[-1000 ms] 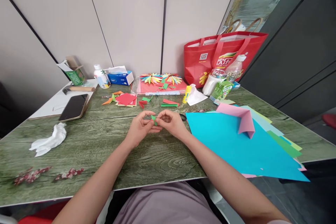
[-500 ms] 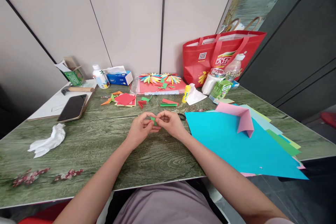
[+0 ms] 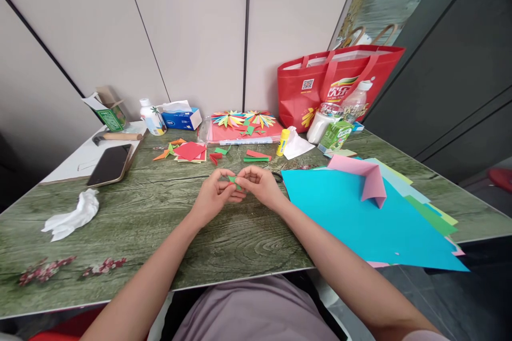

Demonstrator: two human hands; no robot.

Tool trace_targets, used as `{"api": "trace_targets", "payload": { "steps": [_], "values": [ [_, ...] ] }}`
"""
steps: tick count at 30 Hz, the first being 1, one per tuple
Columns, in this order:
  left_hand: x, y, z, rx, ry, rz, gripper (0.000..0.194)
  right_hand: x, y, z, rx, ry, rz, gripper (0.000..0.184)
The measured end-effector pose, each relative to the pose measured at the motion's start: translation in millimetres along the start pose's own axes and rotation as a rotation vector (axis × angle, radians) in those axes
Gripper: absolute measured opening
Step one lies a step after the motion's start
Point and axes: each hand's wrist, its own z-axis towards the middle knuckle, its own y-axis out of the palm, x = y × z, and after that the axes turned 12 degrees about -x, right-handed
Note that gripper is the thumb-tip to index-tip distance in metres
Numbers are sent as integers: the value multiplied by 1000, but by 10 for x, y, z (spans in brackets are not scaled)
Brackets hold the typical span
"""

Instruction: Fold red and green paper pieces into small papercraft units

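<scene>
A small folded piece of green paper [image 3: 233,179] is held up over the middle of the table, with a bit of red showing at its left. My left hand [image 3: 216,192] pinches it from the left between thumb and fingers. From the other side my right hand [image 3: 259,185] grips its right edge, thumb and fingertips closed. Beyond the hands lie a small red folded paper [image 3: 215,158], a green paper scrap [image 3: 221,151] and red and green folded strips [image 3: 257,156]. Part of the green piece is hidden by my fingers.
Blue paper sheets [image 3: 340,218] with a pink folded paper [image 3: 374,180] lie right. A glue stick [image 3: 282,142], a red bag [image 3: 300,101], a tissue box [image 3: 182,119] and red squares [image 3: 192,151] stand or lie behind. A phone [image 3: 110,164] and crumpled tissue [image 3: 74,216] are left.
The green paper has turned between my fingers; a pointed upper edge and a little red now show. My right fingers have shifted slightly. Everything on the table stays put.
</scene>
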Motion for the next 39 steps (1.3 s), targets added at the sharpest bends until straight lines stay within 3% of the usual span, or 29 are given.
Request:
{"api": "trace_targets", "payload": {
  "steps": [4,9,17,24,32,39],
  "values": [
    [30,-19,-7,-23,-5,-17,36,-7,-35,-9,-52,29,83,21],
    [27,-17,-11,-34,14,8,35,6,-33,-12,-6,70,168,28],
    [6,11,-3,-71,-5,39,32,-11,-24,-13,-6,126,217,20],
    [55,-53,-15,-125,-16,-38,33,-32,-84,-25,-75,134,317,23],
    [48,-60,-43,-200,-34,-97,34,-43,-61,-34,-68,47,225,22],
    [14,6,-34,-109,-4,-53,32,-19,-35,-34,58,70,187,19]
  ]
}}
